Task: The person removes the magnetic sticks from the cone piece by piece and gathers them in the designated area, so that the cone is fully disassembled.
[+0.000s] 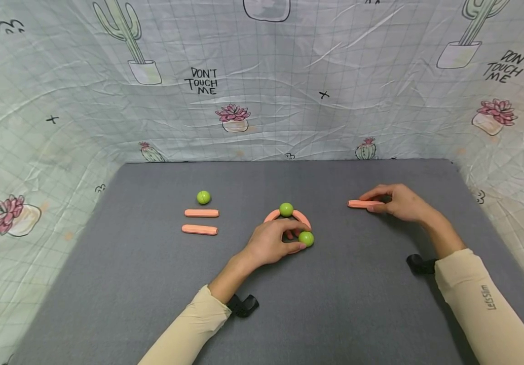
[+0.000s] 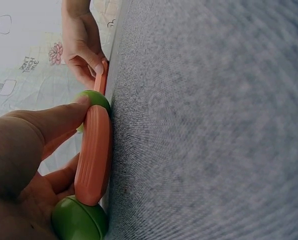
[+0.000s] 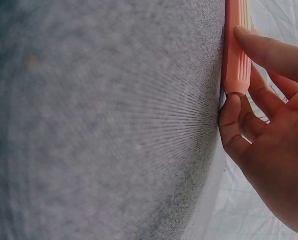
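Note:
My left hand (image 1: 268,242) pinches a green ball (image 1: 306,239) between thumb and fingers. This ball sits on the right side of a ring of curved orange pieces (image 1: 302,218). Another green ball (image 1: 286,209) joins the ring's top; my hand hides much of its left and lower parts. Up close in the left wrist view, a ridged curved piece (image 2: 94,155) runs from the pinched ball to a further green ball (image 2: 79,220). Farther right, my right hand (image 1: 401,203) grips a straight orange stick (image 1: 358,204), thumb along its ridged side, low over the grey surface.
Left of the ring lie two straight orange sticks (image 1: 201,213), one behind the other, with a loose green ball (image 1: 203,197) behind them. A patterned cloth (image 1: 271,101) rises along the back and sides of the grey table (image 1: 129,284).

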Motion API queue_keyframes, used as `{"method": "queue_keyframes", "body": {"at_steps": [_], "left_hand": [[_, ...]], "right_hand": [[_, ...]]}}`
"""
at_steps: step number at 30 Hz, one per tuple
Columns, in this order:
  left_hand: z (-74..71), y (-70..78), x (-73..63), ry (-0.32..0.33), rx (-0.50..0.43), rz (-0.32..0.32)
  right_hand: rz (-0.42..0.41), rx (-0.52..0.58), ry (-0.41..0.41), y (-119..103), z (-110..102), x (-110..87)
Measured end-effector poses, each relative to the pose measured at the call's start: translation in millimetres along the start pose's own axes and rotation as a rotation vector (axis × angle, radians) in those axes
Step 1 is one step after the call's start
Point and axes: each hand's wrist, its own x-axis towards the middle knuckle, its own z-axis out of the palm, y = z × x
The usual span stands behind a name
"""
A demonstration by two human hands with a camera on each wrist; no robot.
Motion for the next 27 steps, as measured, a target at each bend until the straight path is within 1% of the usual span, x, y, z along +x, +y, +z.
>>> {"method": "queue_keyframes", "body": {"at_steps": [9,14,16,19,22,25,27], "left_hand": [[-0.7,-1.3,0.8,-0.015,-0.016,-0.003],[-3.3,-1.4,-0.2,-0.036,-0.033,-0.014],[-4.4,-1.6,-0.6,-0.037,-0.035,-0.009],[-6.2,-2.4,-1.3,-0.032,-0.040,0.003],[-8.7,-3.1,-2.2,-0.025,-0.034,0.019],[-11.4,-3.4,-3.5,-0.014,-0.020,0.034],[-13.0,-3.6,-4.2,-0.001,0.009,0.047]], "right_hand": [[-0.033,0.003,-0.003,2.7,-1.1,-1.2],[-0.024,-0.003,-0.002,4.0,-1.9,-2.8],[-0.015,0.004,0.002,3.9,-2.5,-3.6],[-0.006,0.019,0.029,2.8,-3.5,-4.8],[-0.011,0.038,0.076,-0.4,-3.4,-5.5],[-0.028,0.046,0.132,-6.6,-1.4,-5.4],[-0.039,0.058,0.155,-12.5,1.1,-5.5]]}}
